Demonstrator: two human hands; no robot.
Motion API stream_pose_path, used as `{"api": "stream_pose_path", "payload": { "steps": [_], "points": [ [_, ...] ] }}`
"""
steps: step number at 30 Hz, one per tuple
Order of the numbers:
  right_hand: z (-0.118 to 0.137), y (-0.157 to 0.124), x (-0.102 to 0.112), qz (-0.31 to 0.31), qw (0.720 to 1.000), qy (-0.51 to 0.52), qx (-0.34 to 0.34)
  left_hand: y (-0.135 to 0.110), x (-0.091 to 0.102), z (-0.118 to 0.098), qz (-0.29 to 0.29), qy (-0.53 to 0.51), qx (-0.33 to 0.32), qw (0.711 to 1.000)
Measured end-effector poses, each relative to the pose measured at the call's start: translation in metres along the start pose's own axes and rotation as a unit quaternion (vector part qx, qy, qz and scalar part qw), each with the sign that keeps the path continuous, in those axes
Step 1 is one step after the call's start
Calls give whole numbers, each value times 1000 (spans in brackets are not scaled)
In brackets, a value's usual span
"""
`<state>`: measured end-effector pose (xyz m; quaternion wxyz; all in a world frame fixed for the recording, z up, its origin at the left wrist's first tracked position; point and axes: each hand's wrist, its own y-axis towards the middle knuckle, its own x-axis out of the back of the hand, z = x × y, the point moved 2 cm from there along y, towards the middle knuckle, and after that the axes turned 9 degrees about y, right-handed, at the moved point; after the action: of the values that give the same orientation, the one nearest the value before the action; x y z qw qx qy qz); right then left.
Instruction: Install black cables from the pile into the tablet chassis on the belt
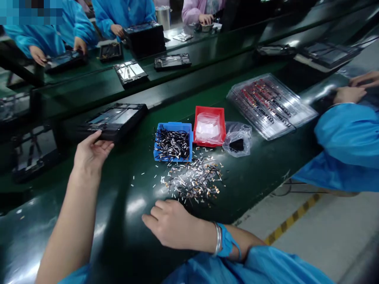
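The black tray (114, 120) is being gripped at its near edge by the left hand (90, 152). The right hand (170, 223) is being rested flat, loosely open, just before the loose small parts (194, 177). No readable writing is being shown.

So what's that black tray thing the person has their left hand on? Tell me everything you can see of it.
The black tray is a flat, dark rectangular frame, plastic by the look of it, lying on the green belt just left of the blue bin. Inside it sits a shiny, glass-like panel that reflects light, edged by dark strips and fittings too small to make out. The left hand grips its near left corner, thumb on top. It rests level, angled slightly across the belt. Nothing else touches it.
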<state>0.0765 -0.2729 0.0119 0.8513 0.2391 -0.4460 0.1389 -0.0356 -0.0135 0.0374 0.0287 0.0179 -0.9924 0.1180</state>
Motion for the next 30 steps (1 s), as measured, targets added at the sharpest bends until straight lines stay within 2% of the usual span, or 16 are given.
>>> {"api": "stream_pose_path", "payload": {
  "steps": [3, 5, 8, 10, 12, 15, 16, 18, 21, 23, 25, 27, 30],
  "points": [
    [5, -1, -5, 30, 999, -3, 13, -28, 9, 4, -10, -40, 70, 997],
    [7, -1, -8, 46, 999, -4, 17, -36, 9, 9, -25, -75, 94, 992],
    [5, 1, -11, 73, 997, -17, 0, -44, 4, 18, -63, -132, 98, 984],
    [3, 4, -12, 85, 996, -27, -20, -59, 9, 23, -90, -158, 90, 979],
    [2, 6, -11, 87, 995, -31, -34, -87, 26, 29, -122, -173, 73, 975],
    [6, 1, -8, 56, 995, -36, -67, -148, 63, 48, -186, -176, 59, 965],
    [9, -4, -8, 44, 995, -38, -81, -170, 75, 59, -211, -170, 71, 960],
    [14, -18, -8, 31, 994, -37, -102, -210, 91, 84, -212, -146, 128, 958],
    [14, -43, -8, 33, 994, -24, -106, -258, 93, 123, -126, -106, 238, 957],
    [7, -57, -6, 19, 993, -25, -116, -279, 84, 142, -41, -103, 259, 960],
    [-3, -66, -2, -6, 990, -36, -134, -292, 70, 151, 63, -123, 266, 954],
    [-12, -71, 3, -37, 988, -52, -144, -299, 57, 154, 175, -157, 291, 927],
    [-18, -73, 10, -89, 985, -51, -138, -307, 46, 152, 360, -203, 317, 854]
  ]
}}
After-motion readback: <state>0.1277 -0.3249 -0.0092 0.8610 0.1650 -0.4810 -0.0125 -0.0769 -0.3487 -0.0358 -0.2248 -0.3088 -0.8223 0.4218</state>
